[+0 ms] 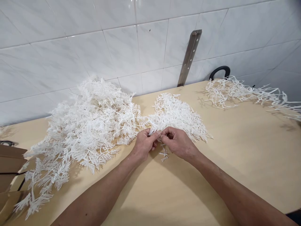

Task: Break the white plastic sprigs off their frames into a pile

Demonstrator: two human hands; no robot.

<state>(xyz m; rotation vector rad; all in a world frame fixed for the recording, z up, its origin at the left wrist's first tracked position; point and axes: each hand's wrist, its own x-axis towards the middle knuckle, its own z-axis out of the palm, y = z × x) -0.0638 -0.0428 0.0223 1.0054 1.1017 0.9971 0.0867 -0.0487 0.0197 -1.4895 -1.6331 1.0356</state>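
Left hand (144, 145) and right hand (178, 142) pinch together at a white sprig (152, 129)

Both hands meet at the near edge of a small pile (177, 115) of thin white strands, around the middle of the table (235, 175). On the left hand, thumb and forefinger are pressed together on the sprig, the other fingers curled beneath. The right hand matches it, thumb and forefinger tips closed in a pinch right beside the left thumb, leaving a small loop of space behind them. Fingers hide most of the sprig, so its full shape cannot be told. Just below the fingertips shows a little loose bit (164, 154) of the same white stuff; whether it touches the hands is unclear.

To the left spreads a much bigger heap (94, 116) of white feathery branches, its far side near the tiled wall (70, 66) and its near end trailing toward a cardboard box (11, 166) at the left edge. A few stems nearly join this heap to the small pile. Well apart on the right lie barer, wiry white branches (244, 91), with a curved black handle (220, 71) rising behind them. A slotted metal strip (189, 58) stands tilted against the wall, beyond the small pile.
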